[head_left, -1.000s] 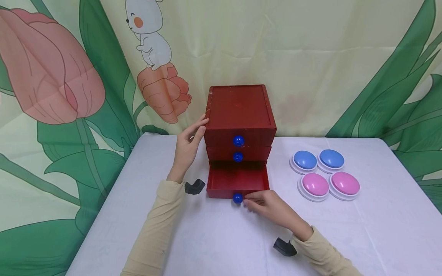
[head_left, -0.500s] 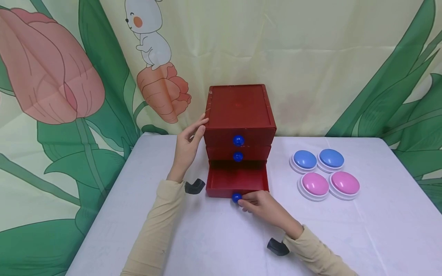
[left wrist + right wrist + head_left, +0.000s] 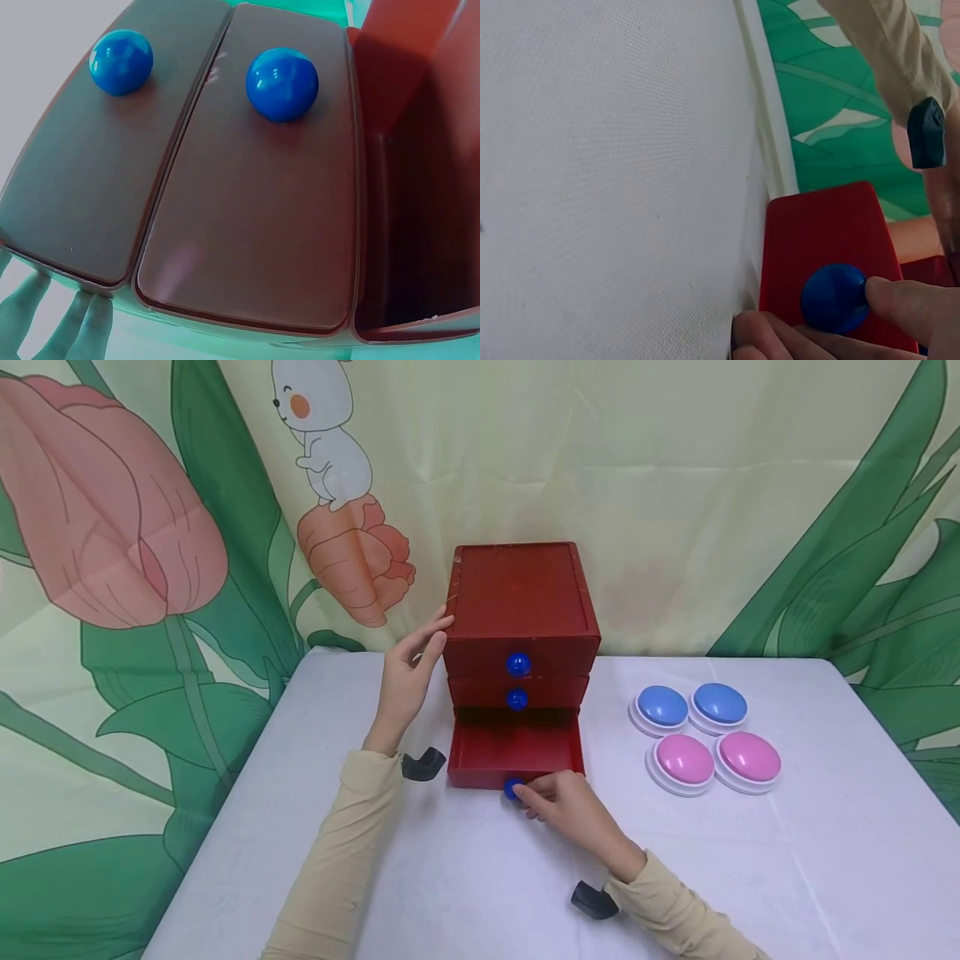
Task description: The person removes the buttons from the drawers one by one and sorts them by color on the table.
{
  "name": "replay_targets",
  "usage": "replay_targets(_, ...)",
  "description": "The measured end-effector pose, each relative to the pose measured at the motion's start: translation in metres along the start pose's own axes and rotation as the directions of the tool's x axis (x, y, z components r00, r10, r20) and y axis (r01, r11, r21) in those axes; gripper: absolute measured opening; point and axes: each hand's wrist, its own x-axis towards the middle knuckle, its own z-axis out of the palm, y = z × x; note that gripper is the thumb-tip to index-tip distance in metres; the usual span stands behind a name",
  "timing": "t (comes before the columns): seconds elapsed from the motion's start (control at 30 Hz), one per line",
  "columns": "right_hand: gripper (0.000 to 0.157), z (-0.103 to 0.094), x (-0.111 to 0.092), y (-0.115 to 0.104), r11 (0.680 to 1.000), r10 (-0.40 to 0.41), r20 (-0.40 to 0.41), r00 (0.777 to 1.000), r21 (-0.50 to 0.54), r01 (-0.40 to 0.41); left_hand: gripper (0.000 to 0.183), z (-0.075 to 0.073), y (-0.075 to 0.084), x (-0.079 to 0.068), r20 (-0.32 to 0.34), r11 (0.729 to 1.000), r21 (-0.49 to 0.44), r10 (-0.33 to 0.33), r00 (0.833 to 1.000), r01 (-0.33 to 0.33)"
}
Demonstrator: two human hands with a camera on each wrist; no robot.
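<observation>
A dark red cabinet (image 3: 521,593) with stacked drawers, each with a round blue knob, stands at the back of the table. Its bottom drawer (image 3: 517,750) is pulled out, and nothing shows inside. My right hand (image 3: 573,810) pinches the bottom drawer's blue knob (image 3: 834,298), thumb on one side and fingers on the other. Against the cabinet's left side rest the straight fingers of my left hand (image 3: 405,689). In the left wrist view the upper drawer (image 3: 97,172) and middle drawer (image 3: 255,195) are closed, and several left fingertips (image 3: 91,326) touch the cabinet's edge.
To the right of the cabinet sit two blue push buttons (image 3: 663,706) and two pink push buttons (image 3: 684,760) on white bases. A white cloth covers the table (image 3: 480,877). Behind it hangs a printed curtain (image 3: 660,510).
My right hand has moved left from beside the bottom knob and taken hold of it. The left hand stays against the cabinet, and the drawer stays out.
</observation>
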Motion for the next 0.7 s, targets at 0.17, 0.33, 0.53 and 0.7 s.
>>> replay_targets(0.17,0.021,-0.002,0.001,0.001,1.0,-0.017,0.005,1.0,0.003,0.017,0.034,0.0,0.0,0.0,-0.002,1.0,0.01,0.007,1.0,-0.007)
replay_targets(0.33,0.023,-0.005,0.003,0.001,1.0,-0.01,0.026,1.0,0.028,0.01,0.034,0.0,0.001,0.0,-0.004,1.0,0.01,0.001,1.0,-0.001)
replay_targets(0.53,0.023,-0.006,0.006,0.003,0.999,-0.014,0.027,1.0,0.039,0.013,0.034,0.0,0.001,0.0,-0.002,1.0,0.003,-0.012,1.0,0.012)
replay_targets(0.7,0.023,-0.007,0.01,0.005,0.999,-0.013,0.02,1.0,0.038,0.013,0.034,0.0,0.001,0.0,-0.001,1.0,0.008,-0.019,1.0,0.019)
